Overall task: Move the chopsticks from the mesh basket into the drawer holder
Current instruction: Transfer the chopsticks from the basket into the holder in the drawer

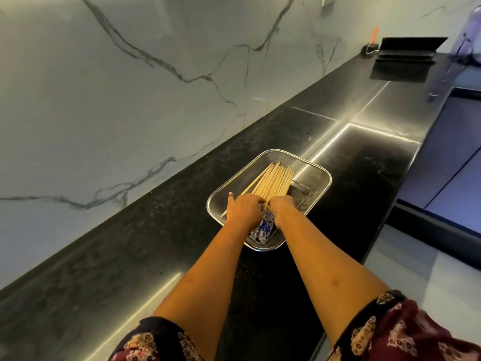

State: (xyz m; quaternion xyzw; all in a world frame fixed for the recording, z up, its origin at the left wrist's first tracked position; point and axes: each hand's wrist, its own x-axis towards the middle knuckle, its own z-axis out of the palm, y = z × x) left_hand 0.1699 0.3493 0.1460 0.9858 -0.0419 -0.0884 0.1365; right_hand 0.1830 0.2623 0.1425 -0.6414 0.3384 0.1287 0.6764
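A steel mesh basket sits on the black countertop. Inside it lies a bundle of several pale wooden chopsticks with blue-and-white patterned ends pointing toward me. My left hand and my right hand are side by side inside the basket, both curled over the middle of the bundle and gripping it. The fingertips are hidden under the hands. No drawer holder is in view.
The black countertop runs along a marble wall. A dark folded stand and a small holder with an orange item stand at the far end. A sink basin edge lies to the right.
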